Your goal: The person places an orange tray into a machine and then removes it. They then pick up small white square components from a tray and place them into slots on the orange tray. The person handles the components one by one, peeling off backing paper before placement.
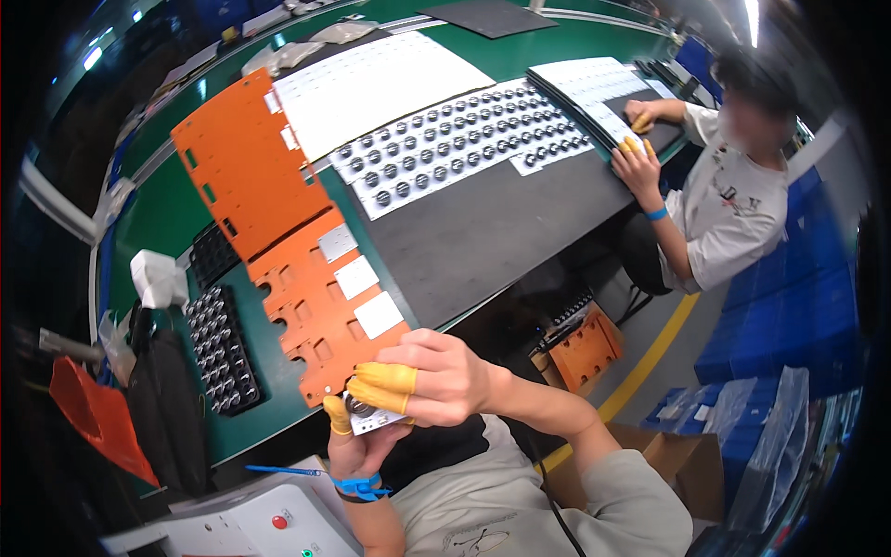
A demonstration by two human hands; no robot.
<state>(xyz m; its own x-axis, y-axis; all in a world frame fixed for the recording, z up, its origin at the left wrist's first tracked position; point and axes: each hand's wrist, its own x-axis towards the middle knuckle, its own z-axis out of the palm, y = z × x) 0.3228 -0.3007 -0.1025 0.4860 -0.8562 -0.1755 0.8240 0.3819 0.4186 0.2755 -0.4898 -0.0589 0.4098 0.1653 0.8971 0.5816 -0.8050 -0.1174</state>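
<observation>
Assembly workshop: green workbench (158, 215), orange panels (251, 167), parts tray (243, 403).

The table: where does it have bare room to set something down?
Widest: the dark mat, between the rows of black round parts and the table edge. Narrower: a green strip between the filled black tray and the lower orange fixture. Crowded: that tray, and the fixture's near end, where left hand and right hand hold a small board.

Orange on green

Green table (264, 436), orange panels (246, 167), dark grey mat (478, 232). White sheet (452, 169) patterned with rows of black discs (402, 188); plain white paper (380, 88). Yellow finger cots (385, 375); held piece (371, 420) white and black. Blue wristband (364, 487), pale grey shirt (529, 506), red button (279, 523), yellow floor line (654, 357).
</observation>
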